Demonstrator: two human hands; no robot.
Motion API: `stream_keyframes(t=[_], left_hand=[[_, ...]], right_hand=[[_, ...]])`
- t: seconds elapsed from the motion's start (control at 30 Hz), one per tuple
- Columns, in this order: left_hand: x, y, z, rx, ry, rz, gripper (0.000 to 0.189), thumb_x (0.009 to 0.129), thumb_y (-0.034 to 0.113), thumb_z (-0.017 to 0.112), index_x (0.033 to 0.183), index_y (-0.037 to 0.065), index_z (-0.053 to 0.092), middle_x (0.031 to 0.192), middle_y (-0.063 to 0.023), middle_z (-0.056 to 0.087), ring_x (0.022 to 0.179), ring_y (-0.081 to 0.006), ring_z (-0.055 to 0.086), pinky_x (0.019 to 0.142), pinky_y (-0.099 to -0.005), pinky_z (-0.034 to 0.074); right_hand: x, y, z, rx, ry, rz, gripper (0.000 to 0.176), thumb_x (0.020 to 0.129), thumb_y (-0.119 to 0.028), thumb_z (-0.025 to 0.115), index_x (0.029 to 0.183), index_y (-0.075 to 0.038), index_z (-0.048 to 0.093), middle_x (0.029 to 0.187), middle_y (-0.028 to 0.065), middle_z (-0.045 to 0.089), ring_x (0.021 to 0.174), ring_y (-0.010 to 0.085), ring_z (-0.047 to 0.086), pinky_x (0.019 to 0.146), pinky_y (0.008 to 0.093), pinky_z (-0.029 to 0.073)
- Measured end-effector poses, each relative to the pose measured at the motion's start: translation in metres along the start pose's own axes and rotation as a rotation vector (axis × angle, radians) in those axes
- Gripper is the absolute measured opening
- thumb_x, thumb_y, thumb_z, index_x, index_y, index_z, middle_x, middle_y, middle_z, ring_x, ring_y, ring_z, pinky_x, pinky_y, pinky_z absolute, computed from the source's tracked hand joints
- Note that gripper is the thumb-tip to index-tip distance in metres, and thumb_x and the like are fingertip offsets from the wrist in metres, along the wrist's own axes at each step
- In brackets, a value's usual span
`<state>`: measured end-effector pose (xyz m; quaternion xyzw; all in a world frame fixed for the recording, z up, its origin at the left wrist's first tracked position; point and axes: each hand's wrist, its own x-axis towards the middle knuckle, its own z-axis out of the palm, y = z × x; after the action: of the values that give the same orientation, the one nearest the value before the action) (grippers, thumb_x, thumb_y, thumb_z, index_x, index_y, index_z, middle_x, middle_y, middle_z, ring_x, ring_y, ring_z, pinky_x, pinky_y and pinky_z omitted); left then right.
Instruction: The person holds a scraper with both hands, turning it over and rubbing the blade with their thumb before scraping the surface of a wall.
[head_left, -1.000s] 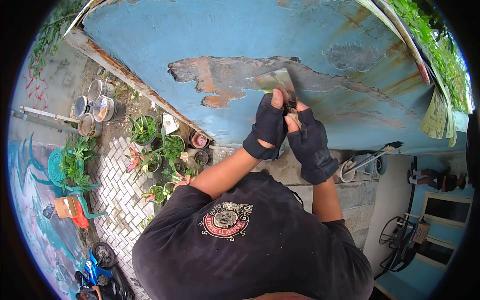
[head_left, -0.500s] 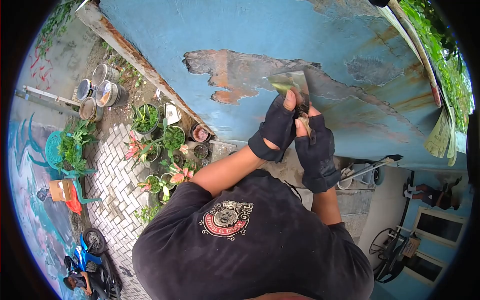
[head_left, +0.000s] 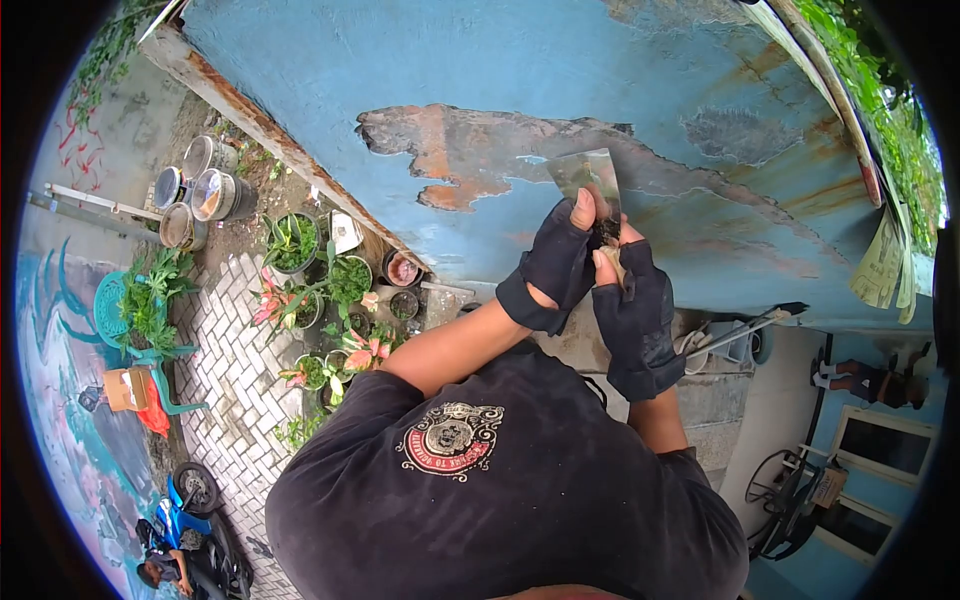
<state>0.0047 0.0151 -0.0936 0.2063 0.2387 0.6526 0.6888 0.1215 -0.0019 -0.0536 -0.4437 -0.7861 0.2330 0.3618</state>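
A metal scraper (head_left: 598,178) with a wide blade is held in front of a blue wall (head_left: 330,60) whose paint has peeled off in a long grey and reddish patch (head_left: 470,150). My left hand (head_left: 560,255), in a black fingerless glove, is closed on the scraper near the base of the blade, with the thumb on the metal. My right hand (head_left: 636,315), gloved the same way, grips its handle just below. Whether the blade touches the wall cannot be told.
Potted plants (head_left: 350,280) and several buckets (head_left: 215,193) stand on the left, beyond the wall's edge. A green chair (head_left: 110,300) and a person by a blue motorcycle (head_left: 180,520) are farther off. Another person (head_left: 870,383) is at the far right.
The scraper and both hands have shifted slightly downward in the view, and the blade has turned a little. The camera view has moved slightly. Both hands keep their hold.
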Motion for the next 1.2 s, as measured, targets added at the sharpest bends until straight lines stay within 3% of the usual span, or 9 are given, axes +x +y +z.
stream_keyframes(t=[0.2,0.27,0.47,0.57,0.8,0.87,0.93,1.13,1.2], left_hand=[[0.008,-0.015,-0.007,0.043,-0.019,0.046,0.063,0.095,0.063,0.05,0.105,0.001,0.059,0.09,-0.0053,0.062,0.082,-0.0147,0.06,0.076,-0.0286,0.05],[0.007,-0.014,-0.005,0.081,-0.04,0.048,0.064,0.095,0.063,0.05,0.104,0.0,0.059,0.09,-0.0055,0.061,0.082,-0.0148,0.059,0.076,-0.0288,0.049],[0.009,-0.02,-0.003,0.085,-0.032,0.106,0.065,0.094,0.063,0.051,0.104,0.0,0.06,0.089,-0.0053,0.061,0.08,-0.0154,0.059,0.074,-0.0297,0.049],[0.01,-0.023,-0.001,0.003,0.017,0.079,0.055,0.099,0.056,0.047,0.102,0.003,0.06,0.089,-0.0044,0.061,0.079,-0.0134,0.058,0.072,-0.0276,0.048],[0.013,-0.029,-0.004,0.017,0.053,0.061,0.065,0.098,0.063,0.04,0.098,0.002,0.061,0.089,-0.0053,0.062,0.079,-0.0144,0.059,0.074,-0.0283,0.049],[0.015,-0.03,-0.008,0.047,0.044,0.04,0.073,0.089,0.072,0.049,0.103,0.001,0.058,0.091,-0.0088,0.062,0.081,-0.0197,0.062,0.073,-0.0329,0.052],[0.018,-0.025,-0.009,0.012,0.074,0.06,0.074,0.089,0.073,0.049,0.102,0.001,0.058,0.092,-0.0095,0.063,0.081,-0.0206,0.063,0.074,-0.0333,0.053],[0.016,-0.032,-0.015,-0.138,-0.006,-0.066,0.075,0.088,0.074,0.047,0.101,0.0,0.059,0.091,-0.0109,0.064,0.084,-0.0233,0.065,0.077,-0.0347,0.054],[0.014,-0.022,-0.006,0.01,0.01,-0.001,0.074,0.09,0.072,0.047,0.101,0.0,0.06,0.092,-0.01,0.064,0.082,-0.0215,0.064,0.076,-0.0334,0.053]], right_hand=[[-0.003,0.008,0.004,0.042,0.054,0.044,0.039,0.095,-0.012,0.059,0.132,-0.002,0.053,0.101,0.0145,0.069,0.088,0.0187,0.068,0.078,0.031,0.052],[-0.002,0.014,0.002,0.055,0.083,-0.032,0.036,0.094,-0.014,0.059,0.129,-0.006,0.054,0.096,0.0188,0.069,0.085,0.0355,0.07,0.07,0.0377,0.054],[-0.002,0.019,0.001,0.089,0.064,-0.015,0.036,0.093,-0.013,0.061,0.129,-0.006,0.055,0.097,0.0179,0.071,0.087,0.0338,0.071,0.071,0.0363,0.054],[-0.004,0.021,0.001,0.075,0.087,-0.023,0.036,0.094,-0.014,0.061,0.129,-0.006,0.055,0.096,0.0178,0.071,0.087,0.0338,0.071,0.071,0.0363,0.054],[-0.008,0.027,0.003,0.098,0.092,-0.028,0.037,0.093,-0.014,0.061,0.129,-0.007,0.055,0.098,0.0182,0.07,0.085,0.034,0.071,0.07,0.0367,0.054],[-0.005,0.025,0.003,0.105,0.108,-0.034,0.037,0.093,-0.014,0.061,0.129,-0.007,0.055,0.099,0.0185,0.07,0.085,0.034,0.071,0.07,0.0367,0.054],[0.0,0.02,-0.001,0.132,0.002,0.052,0.04,0.095,-0.014,0.061,0.132,-0.003,0.053,0.102,0.0151,0.07,0.09,0.0241,0.07,0.078,0.032,0.053],[-0.006,0.018,-0.007,0.005,0.019,-0.021,0.041,0.094,-0.014,0.061,0.133,-0.003,0.053,0.102,0.0155,0.069,0.09,0.0258,0.07,0.077,0.0327,0.053],[-0.005,0.012,-0.003,0.045,0.024,0.007,0.04,0.095,-0.013,0.06,0.133,-0.003,0.053,0.102,0.0153,0.069,0.09,0.0261,0.07,0.077,0.0328,0.053]])
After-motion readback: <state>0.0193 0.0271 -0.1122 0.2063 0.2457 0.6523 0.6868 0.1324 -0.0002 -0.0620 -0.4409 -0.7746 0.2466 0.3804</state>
